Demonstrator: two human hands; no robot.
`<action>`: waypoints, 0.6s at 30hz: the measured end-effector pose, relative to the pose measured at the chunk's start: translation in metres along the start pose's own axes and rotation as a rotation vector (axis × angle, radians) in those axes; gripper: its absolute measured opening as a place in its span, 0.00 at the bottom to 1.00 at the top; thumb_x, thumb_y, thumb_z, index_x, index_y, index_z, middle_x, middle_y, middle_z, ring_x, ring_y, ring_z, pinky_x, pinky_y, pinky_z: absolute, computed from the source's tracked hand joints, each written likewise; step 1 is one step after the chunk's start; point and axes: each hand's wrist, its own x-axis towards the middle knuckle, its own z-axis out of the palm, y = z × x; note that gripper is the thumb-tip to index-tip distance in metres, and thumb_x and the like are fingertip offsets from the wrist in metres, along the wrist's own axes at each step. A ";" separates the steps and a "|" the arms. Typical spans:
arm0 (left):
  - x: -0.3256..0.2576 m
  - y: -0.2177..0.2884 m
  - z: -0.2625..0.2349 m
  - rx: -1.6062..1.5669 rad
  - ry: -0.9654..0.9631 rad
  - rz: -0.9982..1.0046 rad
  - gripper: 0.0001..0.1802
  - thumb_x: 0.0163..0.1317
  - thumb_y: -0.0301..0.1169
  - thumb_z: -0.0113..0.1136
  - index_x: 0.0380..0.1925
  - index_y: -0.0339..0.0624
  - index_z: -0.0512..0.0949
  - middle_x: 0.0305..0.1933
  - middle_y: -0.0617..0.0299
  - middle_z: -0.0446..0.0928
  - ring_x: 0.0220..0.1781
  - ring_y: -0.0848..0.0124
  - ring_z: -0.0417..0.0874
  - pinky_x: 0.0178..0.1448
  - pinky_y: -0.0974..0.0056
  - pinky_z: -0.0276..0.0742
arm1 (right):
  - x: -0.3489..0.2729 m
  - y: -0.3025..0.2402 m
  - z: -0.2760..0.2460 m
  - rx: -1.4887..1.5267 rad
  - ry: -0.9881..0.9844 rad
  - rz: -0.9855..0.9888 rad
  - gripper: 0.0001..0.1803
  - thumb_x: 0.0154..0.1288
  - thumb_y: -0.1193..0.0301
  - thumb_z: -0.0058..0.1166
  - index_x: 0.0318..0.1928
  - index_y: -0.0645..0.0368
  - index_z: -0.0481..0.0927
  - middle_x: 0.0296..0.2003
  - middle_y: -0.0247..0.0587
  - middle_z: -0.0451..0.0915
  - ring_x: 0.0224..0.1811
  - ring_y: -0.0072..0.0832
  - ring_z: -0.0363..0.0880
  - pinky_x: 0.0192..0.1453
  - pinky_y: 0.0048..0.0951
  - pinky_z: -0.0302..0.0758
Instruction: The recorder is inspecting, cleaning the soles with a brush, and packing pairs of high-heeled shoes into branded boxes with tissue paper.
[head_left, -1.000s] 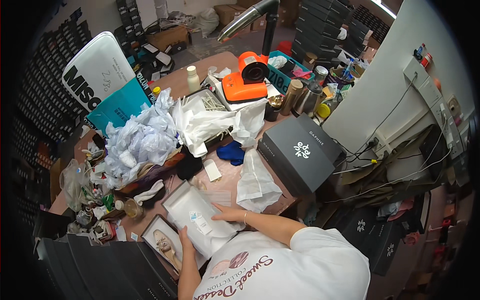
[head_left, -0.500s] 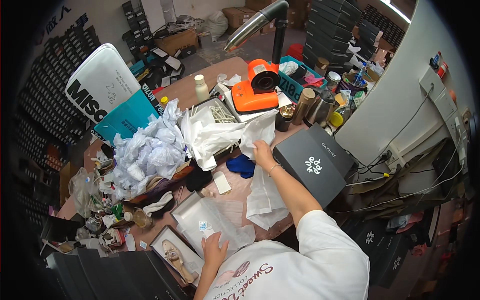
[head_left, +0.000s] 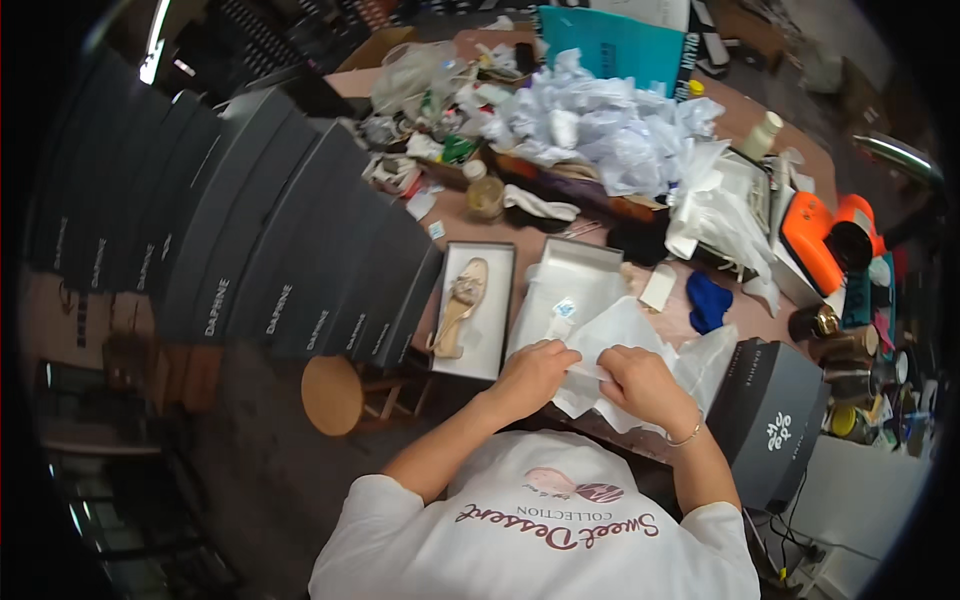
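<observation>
Both hands pinch a sheet of white tissue paper (head_left: 622, 326) over the near end of an open shoe box (head_left: 583, 252). My left hand (head_left: 535, 381) grips the left side of the sheet. Fingers curled, my right hand (head_left: 648, 386) holds it on the right. White paper with a small blue-and-white sticker (head_left: 564, 308) lies in the box. Left of it, a beige heeled sandal (head_left: 464, 305) with a bow-like ornament rests in a white-lined tray or lid (head_left: 487, 330). More tissue paper (head_left: 708, 368) spreads beside my right hand.
Tall stacks of dark shoe boxes (head_left: 300, 230) stand at the left, near a round wooden stool (head_left: 333, 396). A closed dark box (head_left: 770, 425) sits at the right. Crumpled paper (head_left: 620, 125), a blue cloth (head_left: 708, 302) and an orange device (head_left: 812, 240) are on the table.
The view has turned left. My right hand has brought a tissue sheet from the pile to the open box, and my left hand now grips it too.
</observation>
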 end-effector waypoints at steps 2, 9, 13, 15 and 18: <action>-0.046 -0.008 -0.004 -0.106 0.122 -0.119 0.15 0.50 0.20 0.53 0.40 0.38 0.78 0.38 0.52 0.75 0.40 0.54 0.77 0.45 0.56 0.74 | 0.005 -0.007 0.009 0.158 -0.096 -0.081 0.08 0.57 0.72 0.53 0.36 0.63 0.75 0.31 0.48 0.77 0.33 0.42 0.78 0.37 0.36 0.74; -0.234 -0.103 -0.054 0.187 0.491 -0.556 0.14 0.48 0.17 0.51 0.35 0.33 0.80 0.37 0.50 0.76 0.43 0.54 0.76 0.49 0.59 0.71 | 0.068 -0.027 0.066 0.827 0.010 0.205 0.13 0.67 0.70 0.49 0.47 0.65 0.74 0.40 0.40 0.78 0.42 0.23 0.78 0.44 0.24 0.74; -0.297 -0.110 -0.091 0.077 0.703 -0.699 0.16 0.49 0.16 0.47 0.38 0.31 0.77 0.37 0.48 0.76 0.40 0.53 0.77 0.46 0.59 0.72 | 0.153 -0.031 0.194 0.793 0.074 0.440 0.41 0.63 0.62 0.56 0.70 0.51 0.46 0.63 0.61 0.58 0.57 0.42 0.68 0.56 0.35 0.70; -0.312 -0.116 -0.084 -0.057 0.708 -0.636 0.17 0.49 0.17 0.47 0.39 0.32 0.77 0.37 0.48 0.75 0.40 0.52 0.77 0.45 0.58 0.72 | 0.182 0.005 0.275 0.823 0.192 0.632 0.47 0.60 0.59 0.59 0.70 0.51 0.42 0.60 0.60 0.61 0.55 0.44 0.70 0.53 0.41 0.72; -0.332 -0.118 -0.067 -0.148 0.635 -0.674 0.17 0.49 0.17 0.47 0.40 0.33 0.77 0.35 0.46 0.76 0.38 0.51 0.78 0.43 0.58 0.73 | 0.206 0.011 0.346 0.798 0.293 0.810 0.40 0.58 0.66 0.57 0.67 0.56 0.49 0.45 0.49 0.72 0.36 0.35 0.76 0.35 0.35 0.76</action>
